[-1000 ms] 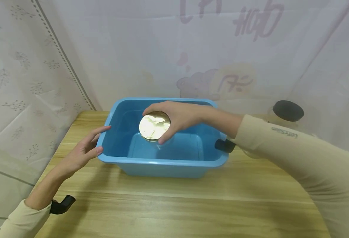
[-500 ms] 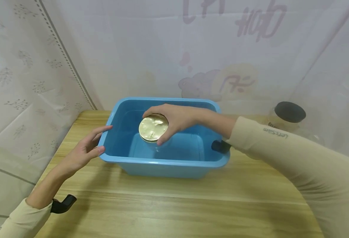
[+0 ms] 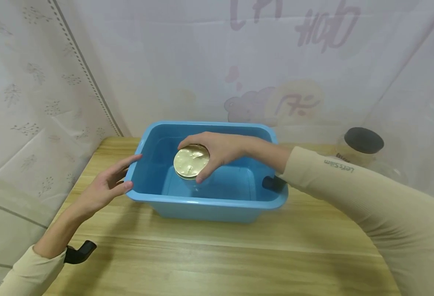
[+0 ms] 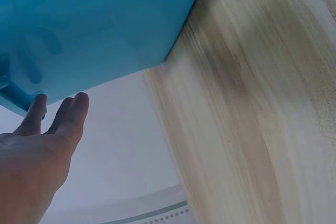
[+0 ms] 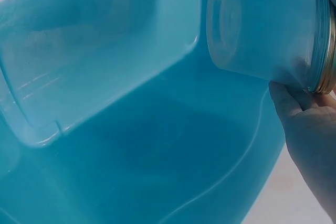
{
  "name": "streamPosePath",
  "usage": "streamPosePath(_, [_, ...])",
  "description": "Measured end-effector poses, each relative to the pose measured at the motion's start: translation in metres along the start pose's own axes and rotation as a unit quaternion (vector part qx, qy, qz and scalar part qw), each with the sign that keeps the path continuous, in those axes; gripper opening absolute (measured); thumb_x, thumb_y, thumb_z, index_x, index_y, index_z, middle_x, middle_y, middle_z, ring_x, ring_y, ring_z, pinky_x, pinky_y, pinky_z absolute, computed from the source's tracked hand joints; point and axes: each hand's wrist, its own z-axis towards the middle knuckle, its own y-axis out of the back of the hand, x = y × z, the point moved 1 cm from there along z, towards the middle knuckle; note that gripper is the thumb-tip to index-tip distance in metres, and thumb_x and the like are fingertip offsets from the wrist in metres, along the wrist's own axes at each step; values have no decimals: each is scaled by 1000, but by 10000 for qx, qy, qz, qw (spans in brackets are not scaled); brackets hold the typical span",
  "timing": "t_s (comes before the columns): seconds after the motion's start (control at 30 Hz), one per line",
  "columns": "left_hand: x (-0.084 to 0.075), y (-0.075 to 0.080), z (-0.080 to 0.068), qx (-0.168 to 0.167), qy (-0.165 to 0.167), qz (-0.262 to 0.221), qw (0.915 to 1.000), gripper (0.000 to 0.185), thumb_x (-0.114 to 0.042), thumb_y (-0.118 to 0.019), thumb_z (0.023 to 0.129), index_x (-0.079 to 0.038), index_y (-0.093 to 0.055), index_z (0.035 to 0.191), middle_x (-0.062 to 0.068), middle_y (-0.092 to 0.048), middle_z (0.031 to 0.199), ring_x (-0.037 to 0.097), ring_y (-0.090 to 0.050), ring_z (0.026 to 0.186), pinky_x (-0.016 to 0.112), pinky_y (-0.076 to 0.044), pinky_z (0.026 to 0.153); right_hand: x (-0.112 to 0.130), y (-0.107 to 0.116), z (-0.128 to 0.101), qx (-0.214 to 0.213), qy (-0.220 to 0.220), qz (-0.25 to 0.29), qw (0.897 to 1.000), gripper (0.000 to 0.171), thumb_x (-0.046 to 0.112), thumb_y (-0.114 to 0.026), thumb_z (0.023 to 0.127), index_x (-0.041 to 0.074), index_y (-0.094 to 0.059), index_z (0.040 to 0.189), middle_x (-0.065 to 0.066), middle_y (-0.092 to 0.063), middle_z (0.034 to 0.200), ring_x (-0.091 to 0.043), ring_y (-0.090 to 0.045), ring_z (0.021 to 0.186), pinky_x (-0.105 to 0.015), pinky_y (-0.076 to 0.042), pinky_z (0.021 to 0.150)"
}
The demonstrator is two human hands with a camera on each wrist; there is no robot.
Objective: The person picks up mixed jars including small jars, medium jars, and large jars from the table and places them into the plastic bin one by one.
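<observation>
While the right sleeve [image 3: 350, 193] carries lettering beginning "Let's", the right hand [image 3: 222, 150] curls round a clear jar [image 5: 265, 24] inside the blue tub [image 3: 206, 212], gold lid [image 3: 191, 162] uppermost, long axis roughly upright; the left hand [image 3: 100, 187], fingers extended, touches the rim [image 3: 202, 200].

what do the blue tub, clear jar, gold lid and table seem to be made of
Blue tub: likely molded plastic, glossy, from its shine and rounded corners.
Clear jar: smooth, see-through plastic or glass; I can't tell which.
Gold lid: probably thin metal, judging by its shiny, bumpy top.
Table: wood or wood-look laminate with a satin sheen, from its streaky grain.
</observation>
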Motion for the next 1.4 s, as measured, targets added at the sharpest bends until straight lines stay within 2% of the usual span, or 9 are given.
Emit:
streamPosePath(0.27, [2,-1,0,-52,24,56,10000,63,3,-53,101,-15,-35,159,16,-27,162,39,-37,140,27,-47,95,-8,0,5,48,49,-20,10000,86,31,-93,73,10,-52,145,2,-58,125,-16,-51,112,-33,-50,87])
streamPosePath(0.5, [2,-1,1,-56,42,51,10000,63,2,-53,101,-16,-36,159,16,-27,162,49,-32,140,27,-47,95,-14,-6,9,197,239,141,9994,84,27,-92,75,9,-51,146,2,-57,129,-16,-51,114,-33,-50,88])
streamPosePath(0.83, [2,-2,1,-29,33,-35,10000,63,2,-52,102,-16,-35,159,17,-27,162,47,-34,139,29,-48,94,-15,-10,15,242,321,231,9989,85,26,-92,75,8,-51,147,4,-56,129,-15,-50,114,-33,-50,88])
streamPosePath(1.0, [2,-3,1,-25,54,-9,10000,63,2,-52,102,-16,-35,159,16,-26,162,49,-31,140,27,-47,95,-16,-12,18,302,410,293,9983,86,26,-92,75,10,-50,148,5,-56,130,-15,-50,115,-33,-49,89])
streamPosePath(1.23, [3,-2,1,-21,42,50,10000,63,1,-52,102,-16,-34,160,15,-25,163,49,-28,142,26,-45,96,-18,-17,24,493,517,459,9964,87,21,-91,76,4,-48,150,2,-55,133,-17,-48,118,-33,-47,92])
streamPosePath(1.4, [2,-3,1,-11,-6,75,10000,63,2,-51,102,-16,-34,160,16,-25,163,49,-27,143,25,-44,98,-21,-21,27,627,442,445,9961,87,23,-91,77,6,-48,150,2,-55,133,-18,-48,118,-34,-47,93])
